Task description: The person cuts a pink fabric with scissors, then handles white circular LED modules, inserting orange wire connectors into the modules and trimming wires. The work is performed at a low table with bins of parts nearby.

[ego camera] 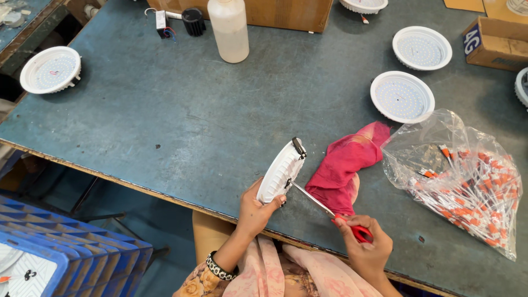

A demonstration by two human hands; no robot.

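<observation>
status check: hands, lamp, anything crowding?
Left hand holds white lamp on edge. Right hand grips red scissors, tips at lamp's rim. Red cloth just beyond the blades; bag farther right.

Both forearms came up from six o'clock. The left hand was raised, fingers curled shut toward one o'clock, a beaded band at the wrist. The right hand sat lower at four o'clock, fist clenched, knuckles pointing toward ten.
</observation>
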